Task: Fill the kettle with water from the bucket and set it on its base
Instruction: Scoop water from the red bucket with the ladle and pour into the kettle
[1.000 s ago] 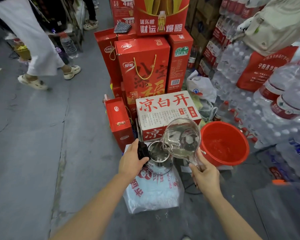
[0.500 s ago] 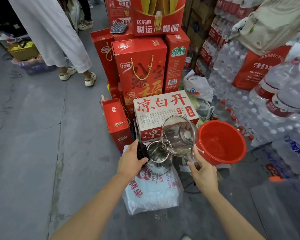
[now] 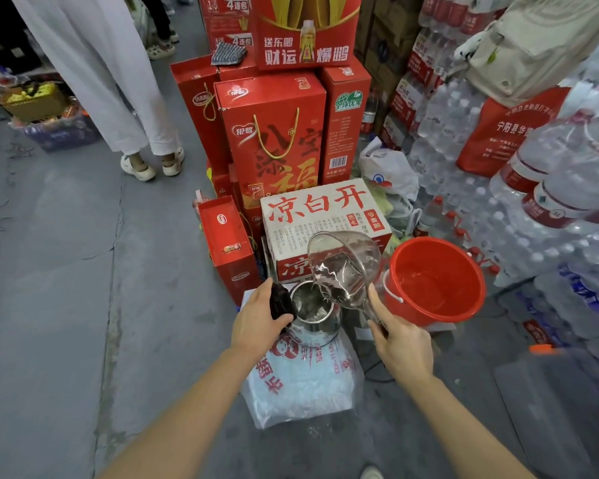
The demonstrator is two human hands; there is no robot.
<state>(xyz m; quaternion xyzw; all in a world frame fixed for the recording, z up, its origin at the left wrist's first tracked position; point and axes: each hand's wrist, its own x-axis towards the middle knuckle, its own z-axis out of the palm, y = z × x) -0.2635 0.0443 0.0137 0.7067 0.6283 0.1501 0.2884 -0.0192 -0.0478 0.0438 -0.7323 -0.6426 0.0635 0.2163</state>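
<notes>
A steel kettle with a black handle and its lid up stands on a plastic-wrapped pack on the floor. My left hand grips the kettle's black handle. In my right hand is the handle of a clear plastic scoop, tipped steeply to the left over the kettle's mouth, with water running into it. The red bucket stands just right of the scoop with water low inside. I see no kettle base.
A white carton with red lettering stands right behind the kettle, red gift boxes behind and to the left. Bottled-water packs are stacked on the right. A person in white trousers stands at upper left on the grey floor.
The scoop has tipped further over the kettle and holds less water. Both hands stay in place. The person in white trousers has walked to the right, closer to the boxes.
</notes>
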